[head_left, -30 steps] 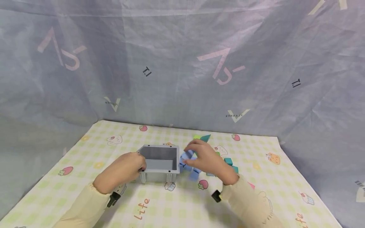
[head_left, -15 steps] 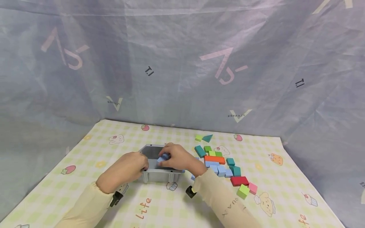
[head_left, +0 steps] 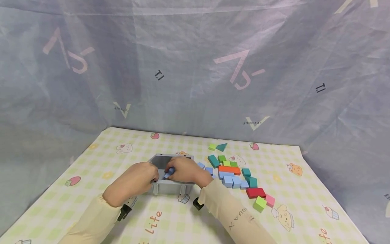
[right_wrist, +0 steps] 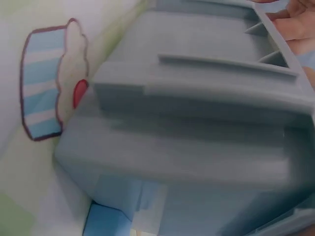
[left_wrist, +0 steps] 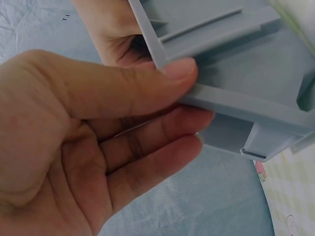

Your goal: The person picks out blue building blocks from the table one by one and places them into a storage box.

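My left hand (head_left: 138,178) grips the left rim of a grey plastic box (head_left: 171,188). In the left wrist view the thumb (left_wrist: 178,70) presses on the rim from one side and the fingers lie on the other. My right hand (head_left: 184,168) reaches down into the box from the right. Between its thumb and fingers it holds a light blue block (head_left: 169,172), low inside the box. The right wrist view shows mostly the box's outer wall (right_wrist: 187,157), with the right hand's hold hidden.
Right of the box lie loose blocks: several light blue blocks (head_left: 227,181), an orange block (head_left: 229,170), a red block (head_left: 256,193), a pink block (head_left: 270,200) and several green and teal ones. A checked cloth (head_left: 182,223) covers the table; a grey curtain (head_left: 195,67) hangs behind.
My right hand has moved left from the blue blocks into the box, carrying a blue block, and has dipped lower. The left hand stays on the rim.
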A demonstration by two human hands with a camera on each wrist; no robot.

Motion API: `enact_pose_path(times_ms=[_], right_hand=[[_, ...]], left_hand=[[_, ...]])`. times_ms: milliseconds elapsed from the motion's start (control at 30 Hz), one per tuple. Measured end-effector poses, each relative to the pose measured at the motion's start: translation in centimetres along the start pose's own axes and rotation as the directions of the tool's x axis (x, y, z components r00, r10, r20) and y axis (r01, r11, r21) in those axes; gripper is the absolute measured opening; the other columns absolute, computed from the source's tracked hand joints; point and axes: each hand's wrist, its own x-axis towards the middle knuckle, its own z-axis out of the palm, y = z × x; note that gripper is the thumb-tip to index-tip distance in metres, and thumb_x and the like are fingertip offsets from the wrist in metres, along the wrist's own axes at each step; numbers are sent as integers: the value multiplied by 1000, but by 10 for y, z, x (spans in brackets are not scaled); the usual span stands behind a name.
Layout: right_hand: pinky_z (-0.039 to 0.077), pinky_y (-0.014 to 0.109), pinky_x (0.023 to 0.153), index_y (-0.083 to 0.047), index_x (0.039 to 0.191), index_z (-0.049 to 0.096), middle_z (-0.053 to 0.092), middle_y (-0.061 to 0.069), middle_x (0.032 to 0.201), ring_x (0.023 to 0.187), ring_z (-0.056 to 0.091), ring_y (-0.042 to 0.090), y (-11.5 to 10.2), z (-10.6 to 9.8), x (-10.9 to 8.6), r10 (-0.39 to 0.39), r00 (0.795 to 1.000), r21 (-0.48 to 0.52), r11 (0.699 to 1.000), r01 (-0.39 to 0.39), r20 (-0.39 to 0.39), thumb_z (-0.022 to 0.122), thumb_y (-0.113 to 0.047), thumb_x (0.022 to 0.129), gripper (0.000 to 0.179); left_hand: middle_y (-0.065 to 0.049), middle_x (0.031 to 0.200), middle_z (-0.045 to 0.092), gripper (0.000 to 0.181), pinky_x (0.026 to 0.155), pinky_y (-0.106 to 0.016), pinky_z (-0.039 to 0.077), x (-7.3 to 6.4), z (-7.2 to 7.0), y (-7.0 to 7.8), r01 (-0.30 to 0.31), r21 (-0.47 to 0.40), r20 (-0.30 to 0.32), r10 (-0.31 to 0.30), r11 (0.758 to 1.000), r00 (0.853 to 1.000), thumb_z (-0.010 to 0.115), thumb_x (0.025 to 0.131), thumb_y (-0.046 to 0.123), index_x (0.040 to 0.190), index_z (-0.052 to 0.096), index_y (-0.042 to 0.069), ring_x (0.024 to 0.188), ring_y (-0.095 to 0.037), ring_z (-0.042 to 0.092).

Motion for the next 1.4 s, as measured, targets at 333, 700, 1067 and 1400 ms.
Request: enact_pose_path(times_ms=[333, 700, 1067, 1400], right_hand=[[51, 27, 77, -27, 111, 74, 67, -11, 113, 90, 63, 5, 0, 2, -2, 39, 999, -25, 999, -39, -11, 71, -29, 90, 21], [52, 27, 79, -25, 115, 72, 67, -12, 114, 95, 64, 6, 1, 3, -5, 40, 999, 4, 999, -40, -21, 70, -33, 92, 25], [50, 27, 80, -14, 114, 71, 64, -4, 113, 92, 61, 13, 10, -15, -26, -53, 981, 235, 967, 97, -185, 70, -21, 93, 23], [54, 37, 80, -13, 114, 70, 63, -1, 120, 105, 62, 23, 30, -52, -72, -23, 955, 225, 970, 94, -297, 73, -18, 90, 24]], left_hand=[[8, 68, 19, 56, 57, -26, 15, 0, -1, 1, -12, 1, 12, 12, 1000, 1000, 58, 67, -20, 61, 23, 23, 62, -9, 13], [8, 66, 25, 55, 56, -25, 18, 1, 0, 3, -5, -3, 34, 5, 1000, 999, 61, 70, -18, 58, 27, 23, 61, -8, 17], [8, 66, 28, 52, 55, -26, 18, 1, 0, 4, 22, -38, 48, -20, 999, 999, 61, 70, -20, 58, 33, 22, 59, -8, 18], [6, 71, 14, 55, 57, -26, 14, 0, -1, 4, 29, -55, 21, -28, 998, 999, 51, 67, -24, 67, 19, 21, 62, -9, 11]])
